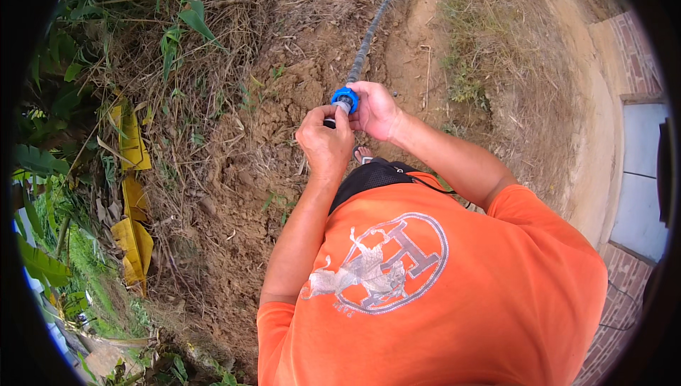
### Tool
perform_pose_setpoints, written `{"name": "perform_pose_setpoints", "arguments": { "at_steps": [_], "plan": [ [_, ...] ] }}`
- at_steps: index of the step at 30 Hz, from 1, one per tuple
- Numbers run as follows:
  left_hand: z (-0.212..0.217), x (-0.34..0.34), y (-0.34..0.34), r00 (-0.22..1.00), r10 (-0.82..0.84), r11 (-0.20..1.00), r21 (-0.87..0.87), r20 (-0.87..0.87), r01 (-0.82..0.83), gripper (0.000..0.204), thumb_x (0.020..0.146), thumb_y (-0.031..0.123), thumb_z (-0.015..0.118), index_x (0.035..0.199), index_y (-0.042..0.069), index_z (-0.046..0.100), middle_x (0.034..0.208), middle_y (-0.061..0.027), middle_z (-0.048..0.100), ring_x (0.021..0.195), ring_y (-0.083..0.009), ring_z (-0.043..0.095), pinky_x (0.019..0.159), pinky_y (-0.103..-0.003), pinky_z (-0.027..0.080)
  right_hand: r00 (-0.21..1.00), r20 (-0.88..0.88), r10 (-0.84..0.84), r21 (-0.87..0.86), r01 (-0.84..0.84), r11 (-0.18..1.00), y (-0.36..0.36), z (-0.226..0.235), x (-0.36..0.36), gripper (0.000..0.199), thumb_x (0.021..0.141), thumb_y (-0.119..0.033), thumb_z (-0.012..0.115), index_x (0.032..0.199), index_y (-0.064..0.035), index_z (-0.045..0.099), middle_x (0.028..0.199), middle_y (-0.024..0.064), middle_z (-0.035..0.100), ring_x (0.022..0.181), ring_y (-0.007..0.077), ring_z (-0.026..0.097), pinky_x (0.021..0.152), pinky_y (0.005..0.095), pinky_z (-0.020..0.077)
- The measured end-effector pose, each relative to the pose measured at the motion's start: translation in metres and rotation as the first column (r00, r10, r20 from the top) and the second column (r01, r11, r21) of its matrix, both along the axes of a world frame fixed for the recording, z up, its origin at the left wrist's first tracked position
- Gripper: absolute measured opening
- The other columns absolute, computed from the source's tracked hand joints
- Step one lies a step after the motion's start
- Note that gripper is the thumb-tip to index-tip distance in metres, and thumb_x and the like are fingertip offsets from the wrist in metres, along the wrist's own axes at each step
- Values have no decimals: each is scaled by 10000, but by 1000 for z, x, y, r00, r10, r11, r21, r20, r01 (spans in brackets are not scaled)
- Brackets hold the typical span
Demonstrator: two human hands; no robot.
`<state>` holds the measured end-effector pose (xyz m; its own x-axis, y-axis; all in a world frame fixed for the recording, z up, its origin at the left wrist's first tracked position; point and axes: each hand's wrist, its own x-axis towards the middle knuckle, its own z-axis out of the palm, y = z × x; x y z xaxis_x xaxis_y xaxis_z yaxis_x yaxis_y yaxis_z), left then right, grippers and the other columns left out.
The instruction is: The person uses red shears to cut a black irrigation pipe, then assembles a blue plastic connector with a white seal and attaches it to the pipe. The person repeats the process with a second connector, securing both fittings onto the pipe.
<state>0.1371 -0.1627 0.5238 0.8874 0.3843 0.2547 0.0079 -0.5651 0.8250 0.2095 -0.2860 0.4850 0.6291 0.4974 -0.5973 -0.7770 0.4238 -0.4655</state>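
Note:
A dark grey pipe (366, 42) runs from the top of the view down to my two hands. Near its end sits a bright blue ribbed ring nut (344, 93), like that of a pipe fitting. My right hand (376, 112) is closed round the side of this nut, thumb and fingers against it. Just below, my left hand (326, 138) pinches a pale whitish piece (345, 107) at the pipe's end. A small black part (330, 123) shows beside the left fingers; its kind is hard to make out. My fingers partly hide the joint.
Bare brown soil (227, 244) slopes in front and to the left, with dry grass (206, 53). Leafy plants and yellow leaves (133, 237) stand at the left. A dirt path (589, 81) and brick wall (635, 49) lie right. My sandalled foot (363, 153) shows below my hands.

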Motion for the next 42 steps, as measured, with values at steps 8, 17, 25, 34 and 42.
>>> {"name": "perform_pose_setpoints", "arguments": {
  "at_steps": [8,17,25,34,42],
  "plan": [
    [-3,-5,2,990,-43,997,64,132,35,128,838,84,730,892,-30,752,826,-188,724,698,-302,709,668,-382,553,999,11,41,-40,-41,998,4,4,3,313,943,-374,499,955,-104,656,908,76,699,830,265,665,815,443,528],
    [2,-3,2,988,-43,998,41,147,37,89,824,58,733,879,-12,729,828,-189,698,733,-348,688,673,-418,546,998,43,37,-51,-35,998,6,10,7,323,952,-365,480,958,-95,657,890,70,694,795,259,665,785,436,540],
    [3,-3,1,993,-22,999,-41,112,26,91,808,60,747,866,-8,731,802,-174,694,682,-321,683,645,-400,537,998,42,43,-37,-42,998,3,10,7,320,959,-362,474,956,-96,652,892,70,685,814,259,659,830,455,534],
    [1,-3,1,995,-49,999,-14,89,51,130,825,78,748,906,-23,739,819,-147,709,684,-248,681,652,-351,534,998,38,52,-19,-52,998,0,9,8,317,949,-367,487,946,-97,653,893,76,689,795,261,665,800,437,545],
    [4,-5,2,989,-106,994,-11,99,108,216,774,96,795,940,-28,734,851,-142,713,695,-217,680,667,-333,541,997,58,49,37,-51,998,-3,3,9,307,957,-344,499,950,-75,647,888,73,687,864,261,656,842,436,539]
  ]
}}
